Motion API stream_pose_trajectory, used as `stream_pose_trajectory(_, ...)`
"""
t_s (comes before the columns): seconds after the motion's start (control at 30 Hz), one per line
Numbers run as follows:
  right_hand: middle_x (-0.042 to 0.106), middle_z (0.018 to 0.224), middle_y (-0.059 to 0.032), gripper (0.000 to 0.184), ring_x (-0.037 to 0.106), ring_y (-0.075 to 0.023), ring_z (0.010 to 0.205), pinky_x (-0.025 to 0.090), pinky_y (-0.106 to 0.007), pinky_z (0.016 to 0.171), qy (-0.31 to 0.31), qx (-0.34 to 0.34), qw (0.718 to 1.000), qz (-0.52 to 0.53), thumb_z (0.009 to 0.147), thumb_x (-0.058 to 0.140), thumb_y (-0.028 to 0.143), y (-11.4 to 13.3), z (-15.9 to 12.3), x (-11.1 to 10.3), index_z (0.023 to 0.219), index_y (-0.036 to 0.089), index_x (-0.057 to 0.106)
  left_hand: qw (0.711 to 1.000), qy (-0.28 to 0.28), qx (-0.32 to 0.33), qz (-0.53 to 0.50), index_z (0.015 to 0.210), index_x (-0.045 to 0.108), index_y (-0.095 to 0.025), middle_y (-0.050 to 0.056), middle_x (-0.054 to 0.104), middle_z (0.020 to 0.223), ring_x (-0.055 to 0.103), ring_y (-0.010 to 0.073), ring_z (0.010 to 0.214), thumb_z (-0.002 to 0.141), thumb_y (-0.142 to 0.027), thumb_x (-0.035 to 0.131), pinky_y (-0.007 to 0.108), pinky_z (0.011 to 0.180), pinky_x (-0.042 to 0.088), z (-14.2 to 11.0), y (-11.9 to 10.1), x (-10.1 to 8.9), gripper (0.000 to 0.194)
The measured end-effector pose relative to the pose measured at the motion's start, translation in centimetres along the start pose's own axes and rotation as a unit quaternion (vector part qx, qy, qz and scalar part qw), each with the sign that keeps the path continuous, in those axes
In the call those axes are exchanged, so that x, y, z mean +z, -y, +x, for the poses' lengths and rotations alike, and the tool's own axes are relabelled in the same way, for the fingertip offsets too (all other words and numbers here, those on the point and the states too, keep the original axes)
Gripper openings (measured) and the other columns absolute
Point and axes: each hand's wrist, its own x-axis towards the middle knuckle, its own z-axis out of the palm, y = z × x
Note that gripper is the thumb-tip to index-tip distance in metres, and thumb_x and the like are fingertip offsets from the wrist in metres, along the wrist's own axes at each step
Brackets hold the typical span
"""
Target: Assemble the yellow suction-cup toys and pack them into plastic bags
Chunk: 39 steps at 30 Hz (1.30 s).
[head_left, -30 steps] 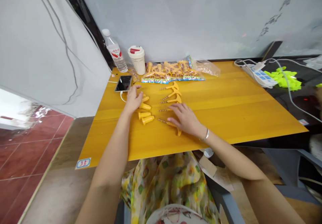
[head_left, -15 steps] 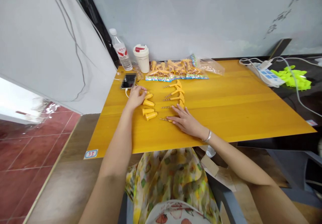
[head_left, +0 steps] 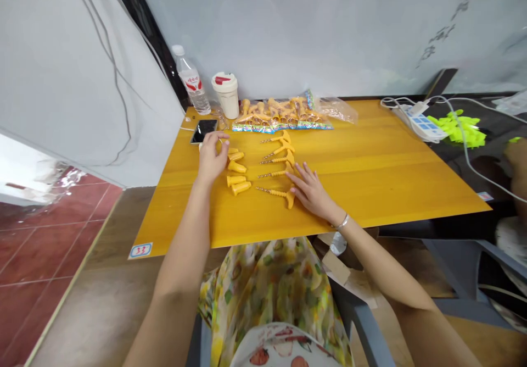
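Observation:
My left hand [head_left: 213, 157] hovers at or rests on the table's left part, fingers apart, just left of several yellow tapered plastic sleeves [head_left: 236, 167]; it holds nothing that I can see. To the right of the sleeves, several yellow T-handled tools with spiral metal tips [head_left: 276, 192] lie in a column, tips pointing left. My right hand [head_left: 315, 191] is spread beside the tools' handles, its fingertips close to or touching the nearer ones. It covers part of one handle.
Along the back of the yellow table [head_left: 370, 174] lie clear bags of yellow parts [head_left: 280, 114]. A phone [head_left: 203, 131], lidded cup [head_left: 227, 95] and water bottle [head_left: 192, 84] stand back left. At right are a power strip [head_left: 424, 122], bright green pieces [head_left: 461, 128] and another person's arm [head_left: 519, 163].
My right hand has drawn back to the right, uncovering the nearest tool's handle. My left hand has lifted away from the sleeves, to the left. The view has shifted slightly.

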Motion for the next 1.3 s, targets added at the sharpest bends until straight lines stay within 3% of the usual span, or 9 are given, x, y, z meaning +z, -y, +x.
stream_pose_trajectory(0.17,0.048,0.153,-0.0079,0.041,0.034,-0.0262,0.147,0.038,-0.055,0.117,-0.065,-0.04,0.997,0.029,0.103,0.04,0.031,0.3,-2.1,0.1,0.139,0.028,0.059,0.999,0.03,0.032,0.013,0.106,0.06,-0.024,0.007,0.061,0.11,0.057,0.0232,0.114,0.097,-0.034,0.046,0.04,0.107,0.043,-7.6,-4.2,-1.8,0.02)
stream_pose_trajectory(0.27,0.057,0.144,-0.0073,0.039,0.046,-0.0261,0.137,0.044,-0.052,0.112,-0.06,-0.061,0.996,0.031,0.102,0.042,0.03,1.5,-2.5,0.5,0.135,0.029,0.063,0.997,0.034,0.022,0.065,0.11,0.061,-0.023,0.01,0.055,0.107,0.055,0.0259,0.109,0.097,-0.036,0.047,0.043,0.103,0.044,-11.8,-4.8,-1.5,0.023)
stream_pose_trajectory(0.37,0.061,0.14,-0.006,0.038,0.049,-0.0268,0.132,0.044,-0.052,0.11,-0.044,-0.068,0.997,0.017,0.102,0.043,0.033,2.4,-2.5,1.1,0.134,0.03,0.064,0.993,0.036,-0.012,0.112,0.118,0.06,-0.023,0.012,0.049,0.108,0.051,0.0283,0.107,0.095,-0.039,0.051,0.046,0.1,0.045,-13.9,-4.5,-0.7,0.03)
stream_pose_trajectory(0.57,0.062,0.14,-0.0022,0.037,0.045,-0.0302,0.136,0.038,-0.056,0.111,-0.05,-0.06,0.997,-0.022,0.1,0.049,0.038,2.8,-2.9,1.9,0.134,0.034,0.063,0.986,0.063,-0.027,0.149,0.127,0.06,-0.027,0.014,0.046,0.111,0.048,0.0322,0.106,0.093,-0.036,0.053,0.053,0.098,0.045,-14.3,-4.3,-0.2,0.036)
stream_pose_trajectory(0.8,0.058,0.144,-0.0087,0.046,0.054,-0.0298,0.117,0.048,-0.047,0.095,-0.034,-0.032,0.999,-0.024,0.099,0.048,0.043,3.0,-3.0,1.6,0.141,0.027,0.057,0.992,0.074,-0.035,0.094,0.114,0.06,-0.022,0.014,0.052,0.115,0.051,0.0308,0.111,0.091,-0.031,0.055,0.048,0.102,0.043,-14.6,-3.7,-0.4,0.025)
stream_pose_trajectory(0.93,0.057,0.144,-0.0076,0.045,0.053,-0.0293,0.116,0.047,-0.046,0.095,-0.021,-0.035,0.999,-0.029,0.097,0.047,0.03,3.3,-3.0,1.3,0.14,0.026,0.058,0.991,0.108,-0.026,0.07,0.109,0.058,-0.025,0.01,0.061,0.108,0.055,0.0286,0.103,0.092,-0.028,0.054,0.044,0.097,0.045,-14.7,-3.6,-0.7,0.018)
stream_pose_trajectory(1.13,0.052,0.15,-0.0051,0.057,0.052,-0.0302,0.116,0.047,-0.047,0.095,-0.001,-0.034,0.999,-0.041,0.086,0.05,0.017,3.6,-3.1,1.1,0.142,0.022,0.056,0.993,0.105,-0.033,0.041,0.106,0.058,-0.025,0.006,0.065,0.103,0.058,0.0245,0.094,0.091,-0.028,0.056,0.038,0.09,0.047,-15.0,-3.9,-0.9,0.016)
stream_pose_trajectory(1.3,0.052,0.15,-0.0037,0.058,0.056,-0.0259,0.11,0.049,-0.043,0.092,-0.017,-0.055,0.998,-0.039,0.09,0.041,0.006,2.7,-3.1,1.1,0.143,0.026,0.055,0.994,0.097,-0.037,0.019,0.108,0.059,-0.023,0.006,0.066,0.102,0.058,0.0213,0.088,0.091,-0.031,0.057,0.034,0.086,0.047,-15.1,-3.4,-0.8,0.019)
